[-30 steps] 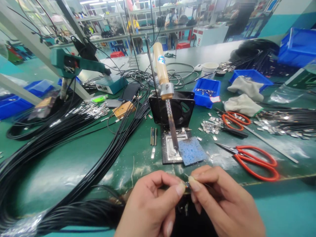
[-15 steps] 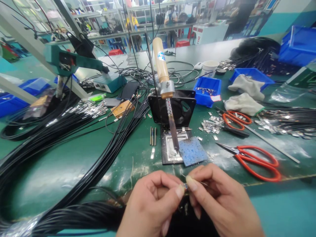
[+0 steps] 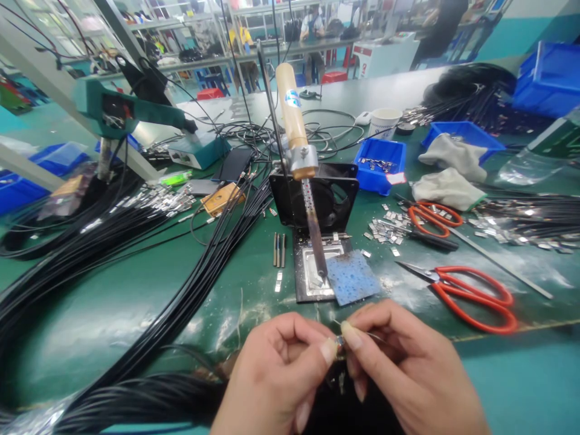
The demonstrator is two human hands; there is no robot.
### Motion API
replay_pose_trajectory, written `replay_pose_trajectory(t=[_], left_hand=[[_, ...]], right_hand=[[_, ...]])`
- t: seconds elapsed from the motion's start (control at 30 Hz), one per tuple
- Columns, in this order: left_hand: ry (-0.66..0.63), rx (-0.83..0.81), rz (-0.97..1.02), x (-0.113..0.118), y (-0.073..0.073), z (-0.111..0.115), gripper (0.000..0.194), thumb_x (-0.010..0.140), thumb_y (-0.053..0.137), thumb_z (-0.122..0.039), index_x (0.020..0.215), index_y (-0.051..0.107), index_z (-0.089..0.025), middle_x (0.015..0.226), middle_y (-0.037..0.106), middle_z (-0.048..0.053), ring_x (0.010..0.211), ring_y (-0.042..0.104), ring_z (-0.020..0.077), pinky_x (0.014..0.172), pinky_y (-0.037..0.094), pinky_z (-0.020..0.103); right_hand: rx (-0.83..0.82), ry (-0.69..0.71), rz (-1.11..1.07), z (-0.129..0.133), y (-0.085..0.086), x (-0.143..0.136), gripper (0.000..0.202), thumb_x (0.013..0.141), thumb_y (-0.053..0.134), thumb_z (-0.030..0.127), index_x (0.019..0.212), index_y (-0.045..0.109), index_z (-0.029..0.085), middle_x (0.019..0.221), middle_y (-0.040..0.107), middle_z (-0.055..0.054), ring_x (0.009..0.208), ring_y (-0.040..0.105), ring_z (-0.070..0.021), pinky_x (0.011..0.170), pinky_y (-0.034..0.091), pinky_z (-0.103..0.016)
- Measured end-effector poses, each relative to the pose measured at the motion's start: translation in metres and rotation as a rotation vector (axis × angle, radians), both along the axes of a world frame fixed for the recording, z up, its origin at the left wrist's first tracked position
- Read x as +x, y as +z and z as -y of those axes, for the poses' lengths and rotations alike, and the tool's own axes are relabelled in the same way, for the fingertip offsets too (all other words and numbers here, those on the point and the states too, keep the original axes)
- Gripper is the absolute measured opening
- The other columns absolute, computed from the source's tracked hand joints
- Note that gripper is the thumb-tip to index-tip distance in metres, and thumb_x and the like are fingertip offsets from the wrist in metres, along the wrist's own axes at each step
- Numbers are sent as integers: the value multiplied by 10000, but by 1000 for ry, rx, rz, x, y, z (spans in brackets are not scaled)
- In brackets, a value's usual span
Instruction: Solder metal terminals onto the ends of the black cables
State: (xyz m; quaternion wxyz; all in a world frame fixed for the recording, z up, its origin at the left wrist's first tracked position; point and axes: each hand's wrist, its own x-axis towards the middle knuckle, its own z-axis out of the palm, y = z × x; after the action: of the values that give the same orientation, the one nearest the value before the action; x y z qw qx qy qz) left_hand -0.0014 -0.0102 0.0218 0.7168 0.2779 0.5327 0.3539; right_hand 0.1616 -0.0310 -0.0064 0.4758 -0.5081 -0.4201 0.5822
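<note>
My left hand (image 3: 283,368) pinches a small metal cable connector (image 3: 339,342) between thumb and forefinger. Right beside it, my right hand (image 3: 401,362) grips a thin silvery wire (image 3: 376,336), whose tip pokes out past the thumb near the connector. Both sets of fingertips nearly meet below the blue sponge (image 3: 356,278). A soldering iron (image 3: 294,115) with a wooden handle is clamped above, its tip pointing down at a metal tray (image 3: 310,279). The cable end behind the connector is mostly hidden by my fingers.
Black cable bundles (image 3: 190,290) sweep across the left. Orange-handled scissors (image 3: 475,296) lie at right, near loose metal connectors (image 3: 387,226). A black fan (image 3: 276,199) stands behind the iron. Beyond it are a blue bin (image 3: 380,181), gloves (image 3: 446,190) and a paper cup (image 3: 385,124).
The view has shifted very slightly. Both hands keep nearly the same position and grip, with the connector and wire still between the fingers.
</note>
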Motion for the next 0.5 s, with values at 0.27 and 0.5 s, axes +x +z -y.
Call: replay_pose_trajectory(t=[0.27,0.5], left_hand=[[2,-28,-21,1,1,-5,227,825,793,-332,714,664,-182,386,410,-123,306,214,9,330,174,130],[11,-123,66,3,7,-17,238,801,782,-348,667,654,-198,302,350,-136,288,138,12,311,177,136]], right_hand=[[580,-87,364,-2,0,13,235,882,708,54,996,711,260,1032,751,13,948,734,-124,848,602,-158],[693,-24,423,-9,-2,16,265,857,700,-1,999,694,223,1034,772,15,941,753,-102,867,602,-143]])
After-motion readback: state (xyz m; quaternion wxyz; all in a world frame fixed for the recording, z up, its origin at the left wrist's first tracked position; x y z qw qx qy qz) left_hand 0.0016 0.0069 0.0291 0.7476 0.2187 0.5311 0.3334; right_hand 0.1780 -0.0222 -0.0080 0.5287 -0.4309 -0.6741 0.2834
